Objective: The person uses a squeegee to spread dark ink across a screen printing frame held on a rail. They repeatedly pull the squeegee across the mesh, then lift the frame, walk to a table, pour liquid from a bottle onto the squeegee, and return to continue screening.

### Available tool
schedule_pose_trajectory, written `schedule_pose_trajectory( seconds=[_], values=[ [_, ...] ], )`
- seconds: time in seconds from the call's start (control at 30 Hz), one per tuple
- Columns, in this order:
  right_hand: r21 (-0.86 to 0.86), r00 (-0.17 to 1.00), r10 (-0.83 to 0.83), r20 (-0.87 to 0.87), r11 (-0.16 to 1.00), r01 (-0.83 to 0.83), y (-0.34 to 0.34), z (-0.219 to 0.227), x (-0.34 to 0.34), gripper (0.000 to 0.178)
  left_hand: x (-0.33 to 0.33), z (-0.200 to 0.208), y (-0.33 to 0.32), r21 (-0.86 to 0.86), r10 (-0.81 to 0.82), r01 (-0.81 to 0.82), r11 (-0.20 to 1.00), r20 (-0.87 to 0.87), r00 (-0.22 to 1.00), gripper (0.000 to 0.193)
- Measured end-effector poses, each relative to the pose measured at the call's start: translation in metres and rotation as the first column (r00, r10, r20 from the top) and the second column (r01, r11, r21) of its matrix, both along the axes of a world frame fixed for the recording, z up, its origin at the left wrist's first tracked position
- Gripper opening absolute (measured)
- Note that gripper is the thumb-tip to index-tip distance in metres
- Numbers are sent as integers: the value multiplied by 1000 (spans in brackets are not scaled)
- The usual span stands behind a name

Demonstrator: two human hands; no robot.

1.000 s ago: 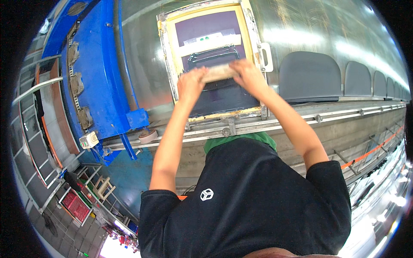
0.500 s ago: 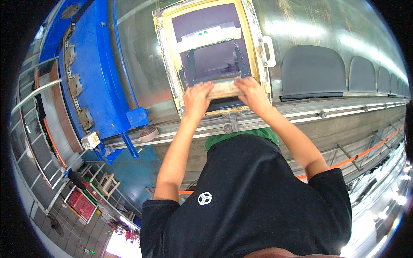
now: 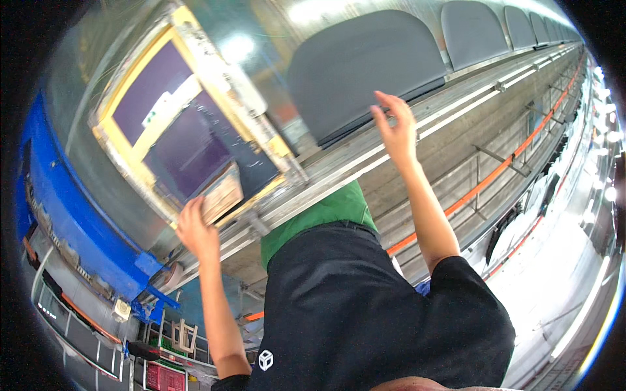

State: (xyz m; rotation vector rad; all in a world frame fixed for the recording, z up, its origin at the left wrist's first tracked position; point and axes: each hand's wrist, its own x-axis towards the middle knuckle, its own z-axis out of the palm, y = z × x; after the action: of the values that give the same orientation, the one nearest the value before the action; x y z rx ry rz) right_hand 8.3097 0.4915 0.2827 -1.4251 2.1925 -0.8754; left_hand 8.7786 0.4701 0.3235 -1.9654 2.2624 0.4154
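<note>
Wooden squeegee (image 3: 220, 193), glossy mesh screen (image 3: 195, 146), matt grey pallet (image 3: 365, 68).

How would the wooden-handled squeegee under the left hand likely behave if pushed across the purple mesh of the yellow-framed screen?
The wooden-handled squeegee looks like a straight, blocky bar, so it is probably stiff and unlikely to roll. The left hand alone is on it, so it seems fairly light. The purple mesh looks wet and glossy, so the squeegee may slide easily.

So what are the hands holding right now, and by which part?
The left hand grips the squeegee at its near end, inside the yellow-framed screen. The right hand is open and holds nothing.
</note>
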Motion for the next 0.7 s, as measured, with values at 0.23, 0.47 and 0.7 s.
schedule_pose_trajectory(
  seconds=[0.23,0.47,0.7],
  values=[
    [199,999,13,35,980,-20,38,-31,-80,17,-4,2,-23,-2,-8,8,1000,-10,1000,49],
    [170,995,86,55,981,-94,35,-42,-85,8,-8,7,-39,100,22,-18,995,-44,999,43],
    [123,991,81,106,988,-94,38,-44,-91,18,-15,12,-53,185,10,-13,983,17,1000,37]
  ],
)
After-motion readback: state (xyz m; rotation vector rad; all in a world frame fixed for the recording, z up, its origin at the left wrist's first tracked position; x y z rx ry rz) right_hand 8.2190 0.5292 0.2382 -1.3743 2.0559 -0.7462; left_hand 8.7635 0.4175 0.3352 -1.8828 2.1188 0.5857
